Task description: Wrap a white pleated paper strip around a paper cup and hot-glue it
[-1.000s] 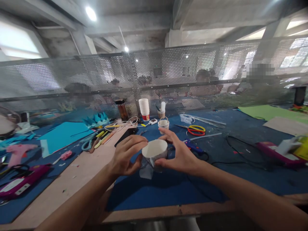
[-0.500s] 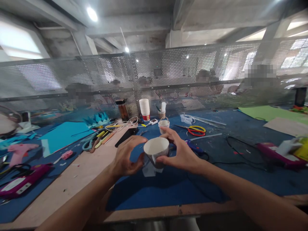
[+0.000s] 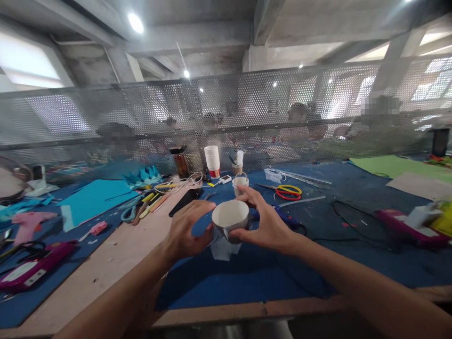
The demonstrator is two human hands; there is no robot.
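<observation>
Your left hand (image 3: 187,230) and right hand (image 3: 266,223) curl around the paper cup (image 3: 230,217), fingers (image 3: 247,192) closed lightly on its wall from either side, its mouth tipped toward you. It sits in the air just above the blue mat (image 3: 247,278), with a loose paper flap (image 3: 221,248) hanging under its base; you cannot tell whether the flap touches the mat. The wall looks thin, so a harder squeeze would likely dent the rim, and the flap could crease or tear if dragged. Just right of the cup lies a blue glue gun (image 3: 282,215) with a black cable (image 3: 353,221) that could snag your wrist. Behind the cup stand a small handled cup (image 3: 240,182) and a stack of cups (image 3: 212,160); left of it lie a black phone (image 3: 184,201) and a wooden board (image 3: 116,254). Far behind the cup a perforated screen (image 3: 226,113) closes off the bench, people seated beyond it under concrete beams
</observation>
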